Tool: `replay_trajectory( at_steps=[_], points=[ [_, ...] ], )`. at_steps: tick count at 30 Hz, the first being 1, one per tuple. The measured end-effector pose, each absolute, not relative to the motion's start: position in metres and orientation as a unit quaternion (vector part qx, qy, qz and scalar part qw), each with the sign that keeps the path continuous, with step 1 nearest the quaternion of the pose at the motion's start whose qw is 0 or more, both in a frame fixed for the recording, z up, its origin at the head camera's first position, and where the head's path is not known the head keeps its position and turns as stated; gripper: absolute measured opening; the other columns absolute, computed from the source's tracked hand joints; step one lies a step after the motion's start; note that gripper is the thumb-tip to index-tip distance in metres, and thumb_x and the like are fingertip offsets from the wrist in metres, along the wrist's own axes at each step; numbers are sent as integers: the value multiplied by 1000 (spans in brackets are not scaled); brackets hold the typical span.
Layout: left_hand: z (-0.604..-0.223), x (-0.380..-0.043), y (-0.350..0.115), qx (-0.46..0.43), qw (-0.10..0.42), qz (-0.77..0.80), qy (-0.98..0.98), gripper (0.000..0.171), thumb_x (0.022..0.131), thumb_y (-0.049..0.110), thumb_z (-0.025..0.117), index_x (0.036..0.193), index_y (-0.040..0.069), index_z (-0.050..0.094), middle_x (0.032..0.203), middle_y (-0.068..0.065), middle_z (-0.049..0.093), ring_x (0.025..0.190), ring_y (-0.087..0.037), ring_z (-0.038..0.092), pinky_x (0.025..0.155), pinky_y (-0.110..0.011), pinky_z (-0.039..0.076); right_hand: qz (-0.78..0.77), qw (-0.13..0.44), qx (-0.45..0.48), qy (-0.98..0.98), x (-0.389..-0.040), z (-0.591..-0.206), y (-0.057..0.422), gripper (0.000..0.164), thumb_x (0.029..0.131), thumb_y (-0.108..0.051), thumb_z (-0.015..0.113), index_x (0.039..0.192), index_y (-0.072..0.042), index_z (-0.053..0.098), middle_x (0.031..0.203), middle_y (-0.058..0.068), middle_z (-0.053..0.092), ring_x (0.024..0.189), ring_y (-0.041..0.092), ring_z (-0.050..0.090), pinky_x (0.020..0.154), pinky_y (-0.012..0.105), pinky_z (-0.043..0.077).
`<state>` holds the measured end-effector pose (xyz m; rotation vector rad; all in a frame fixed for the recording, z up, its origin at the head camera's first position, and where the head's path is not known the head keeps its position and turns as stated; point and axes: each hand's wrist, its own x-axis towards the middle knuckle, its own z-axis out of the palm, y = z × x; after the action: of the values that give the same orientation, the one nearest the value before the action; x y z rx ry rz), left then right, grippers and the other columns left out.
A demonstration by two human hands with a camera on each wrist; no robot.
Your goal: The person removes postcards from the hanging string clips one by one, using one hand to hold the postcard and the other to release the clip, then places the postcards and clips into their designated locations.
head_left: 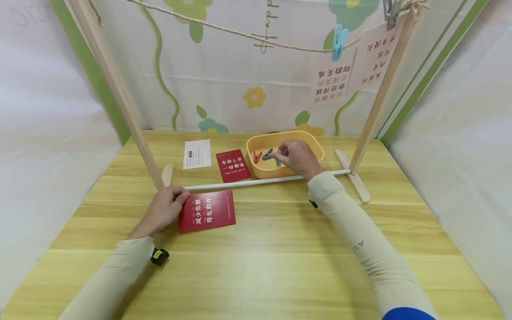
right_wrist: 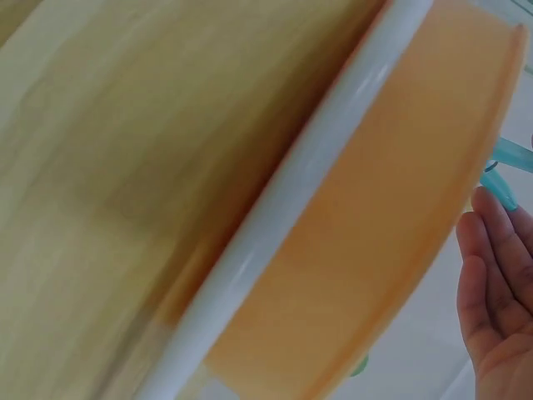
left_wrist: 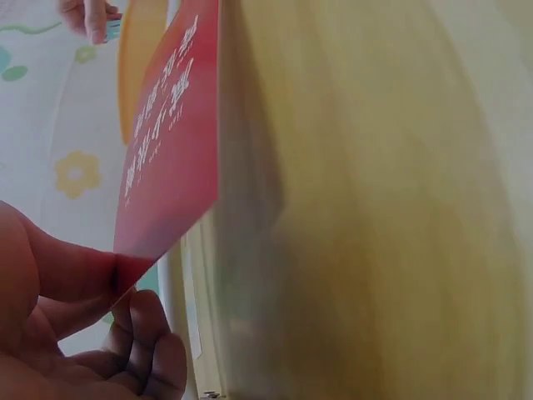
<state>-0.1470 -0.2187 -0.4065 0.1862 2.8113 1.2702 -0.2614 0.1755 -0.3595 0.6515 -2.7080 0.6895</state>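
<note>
My left hand point(head_left: 163, 210) pinches a red card point(head_left: 208, 212) with white lettering by its left edge. In the left wrist view the thumb and a finger grip one corner of that card point(left_wrist: 175, 142), which is tilted over the table. My right hand point(head_left: 298, 156) is over the yellow plastic basket point(head_left: 272, 172), pinching a light-blue clothespin point(head_left: 278, 159). The right wrist view shows this clothespin point(right_wrist: 500, 185) at the fingertips, partly cut off by the frame edge. A red clothespin point(head_left: 257, 156) and a dark teal clothespin point(head_left: 267, 154) lie in the basket.
A wooden frame with posts point(head_left: 120, 95), a white bottom rod point(head_left: 216, 186) and a twine line point(head_left: 224, 29) spans the table. Two cards point(head_left: 334, 80) hang at right from a blue clothespin point(head_left: 339, 42) and a grey one point(head_left: 392, 13). A white card point(head_left: 197, 154) and red card point(head_left: 234, 166) lie behind the rod.
</note>
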Motion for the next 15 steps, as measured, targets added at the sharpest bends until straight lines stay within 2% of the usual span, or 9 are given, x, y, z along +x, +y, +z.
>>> replay_trajectory(
  at_steps=[4,6,10,15],
  points=[
    [-409,-149,-219,76,-1,383,920,26,109,10,52,110,-4,74,83,-12,65,71,-18,53,57,-26,44,240,128,225,-936,-261,-363,176,30,95,-33,81,97,-3,76,87,11,79,76,22,75,71,39,63],
    [-410,-150,-219,81,-12,369,926,24,109,9,54,109,-4,75,81,-11,64,71,-18,53,59,-26,44,240,127,226,-935,-262,-364,176,31,95,-34,81,98,-3,76,87,11,79,76,22,75,70,39,62],
    [-409,-149,-218,76,-36,345,935,20,107,9,59,109,-4,75,90,-14,72,79,-22,58,69,-30,48,240,130,227,-935,-263,-365,176,30,95,-33,81,96,-3,76,87,11,79,76,22,75,70,39,62],
    [-406,-149,-216,62,-66,326,941,19,106,11,63,110,-4,74,101,-21,76,90,-30,67,81,-43,53,236,123,221,-938,-263,-369,177,30,96,-34,80,96,-4,76,88,11,79,77,23,75,70,39,62]
  ],
)
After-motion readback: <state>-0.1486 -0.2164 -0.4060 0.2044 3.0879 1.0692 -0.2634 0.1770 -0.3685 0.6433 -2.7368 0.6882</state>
